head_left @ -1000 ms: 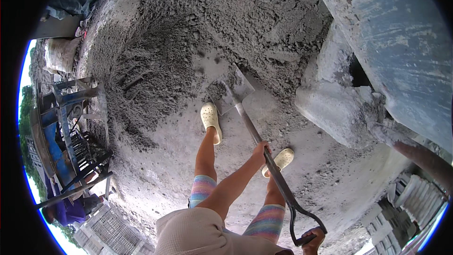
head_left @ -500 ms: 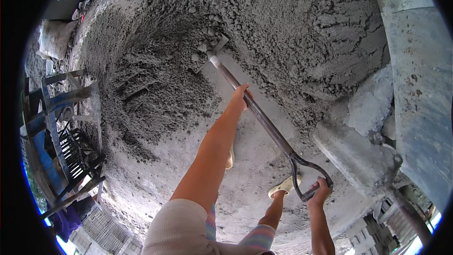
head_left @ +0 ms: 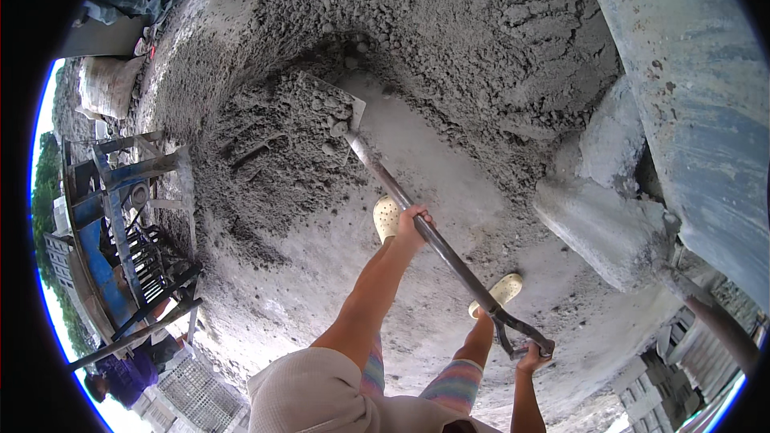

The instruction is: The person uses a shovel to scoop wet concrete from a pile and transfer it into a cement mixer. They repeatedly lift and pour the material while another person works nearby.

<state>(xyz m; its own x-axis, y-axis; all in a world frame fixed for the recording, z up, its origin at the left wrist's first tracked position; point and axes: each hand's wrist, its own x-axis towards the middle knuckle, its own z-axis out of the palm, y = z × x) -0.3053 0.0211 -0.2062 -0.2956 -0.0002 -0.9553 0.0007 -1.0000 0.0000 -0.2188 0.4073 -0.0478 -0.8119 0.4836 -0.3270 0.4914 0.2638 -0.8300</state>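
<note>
Left grip (head_left: 413, 225) clamped around the shovel (head_left: 461, 269) partway down its shaft, and look at the right grip (head_left: 532, 358), curled tight on the D-handle (head_left: 529, 333) at the top! Spread like that, one hand likely bears the weight while the other steers. Down front, the blade (head_left: 358, 114) sits at the near edge of the grey crumbly mix (head_left: 497, 56), lumps lying on it; whether it touches the concrete floor (head_left: 433, 156) I cannot tell. Cream clogs (head_left: 386, 218) planted apart, probably for balance, and the shaft slants between body and heap, seemingly to keep those feet clear!
</note>
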